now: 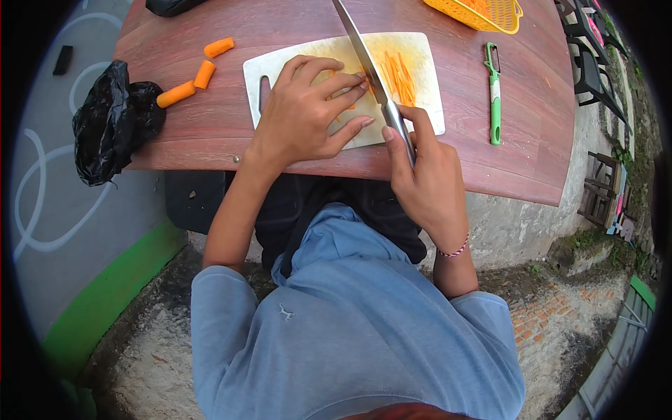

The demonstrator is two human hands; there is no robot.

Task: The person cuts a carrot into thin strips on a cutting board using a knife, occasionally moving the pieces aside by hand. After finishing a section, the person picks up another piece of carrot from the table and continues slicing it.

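My right hand (428, 171) is wrapped round the metal handle of a large knife (367, 56), whose blade stands over the middle of a white cutting board (427, 77). On the board's left half rests my left hand (311, 108), fingers bent and thumb apart, with the fingertips beside the blade. Bits of orange carrot show under those fingertips, mostly hidden, so what they press on is only partly visible. Thin carrot strips (399, 78) lie to the right of the blade.
Three carrot pieces (204, 74) lie left of the board, near a black plastic bag (110, 124) at the table's left edge. A green peeler (495, 98) is on the right. A yellow basket (493, 19) holding shredded carrot stands at the back of the wooden table (532, 150).
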